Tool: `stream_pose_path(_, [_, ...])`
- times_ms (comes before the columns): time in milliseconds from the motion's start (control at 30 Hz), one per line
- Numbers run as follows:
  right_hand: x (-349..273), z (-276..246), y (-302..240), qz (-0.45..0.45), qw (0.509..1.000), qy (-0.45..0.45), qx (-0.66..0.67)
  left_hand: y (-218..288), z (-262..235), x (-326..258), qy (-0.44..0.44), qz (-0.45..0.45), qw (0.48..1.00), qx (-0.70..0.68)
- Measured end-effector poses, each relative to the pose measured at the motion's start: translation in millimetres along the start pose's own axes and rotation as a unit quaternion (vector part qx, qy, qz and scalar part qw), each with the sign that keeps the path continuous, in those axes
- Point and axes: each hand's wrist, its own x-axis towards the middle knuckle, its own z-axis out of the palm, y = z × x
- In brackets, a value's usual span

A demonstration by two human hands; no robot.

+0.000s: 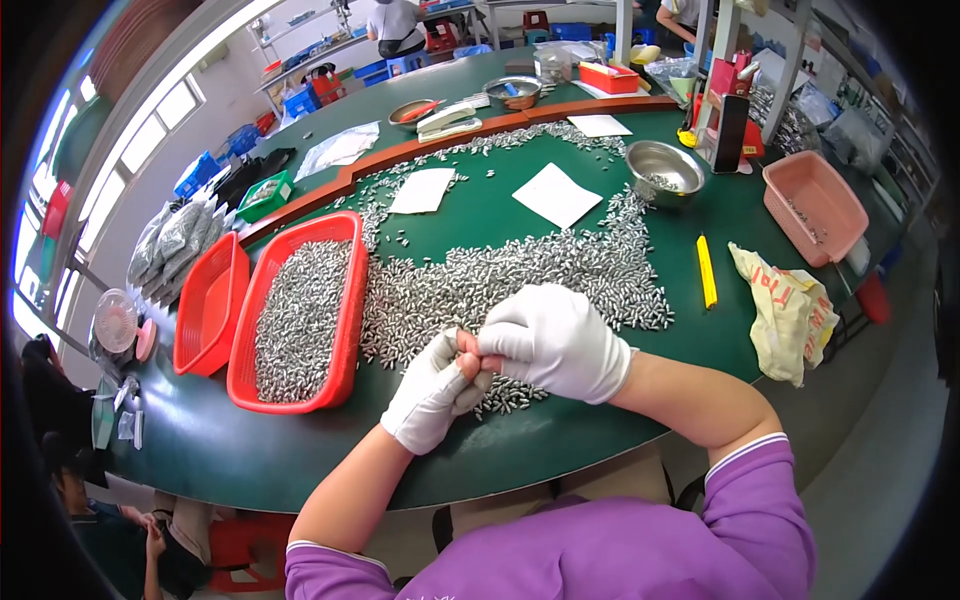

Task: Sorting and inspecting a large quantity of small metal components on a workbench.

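Observation:
My left hand (432, 392), in a white glove with bare fingertips, is closed in a pinch. Against it, also closed, is my right hand (560, 340) in a white glove, its fingertips meeting those of the left. Whatever lies between the fingers is hidden or too small to make out. Under and beyond both hands spreads a wide heap of small silvery metal pieces (480, 285) on the green table (400, 465). To the left, a red plastic basket (354, 330) is filled with many more of these pieces.
An empty-looking red basket (205, 340) stands further left. White papers (557, 196) lie beyond the heap, near a steel bowl (683, 165). On the right are a yellow marker-like stick (707, 275), a crumpled cloth bag (780, 320) and a pink basket (835, 225). Another person sits lower left.

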Motion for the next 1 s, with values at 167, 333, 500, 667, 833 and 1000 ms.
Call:
stream_pose_path(167, [-2.6,-1.7,-1.1,0.034,0.999,-0.032,0.003,-2.5,2.5,-2.5,0.013,0.000,1.000,0.002])
stream_pose_path(333, [-4.1,1.5,3.7,0.042,0.998,-0.040,0.034,-0.2,3.9,-3.2,0.012,-0.009,1.000,-0.003])
stream_pose_path(500, [-5.4,2.0,6.2,0.064,0.995,-0.031,0.069,0.8,4.4,-1.7,0.017,-0.016,0.999,-0.027])
stream_pose_path(667, [-5.8,4.3,7.4,0.070,0.994,-0.039,0.079,2.4,3.6,-1.5,0.012,-0.016,0.999,-0.030])
stream_pose_path(833, [-7.3,4.5,9.2,0.116,0.986,-0.031,0.119,4.7,8.7,-0.3,0.006,-0.005,1.000,-0.027])
stream_pose_path(1000, [-11.2,9.0,14.5,0.150,0.973,-0.024,0.174,0.8,3.5,0.8,0.005,-0.018,0.999,-0.041])
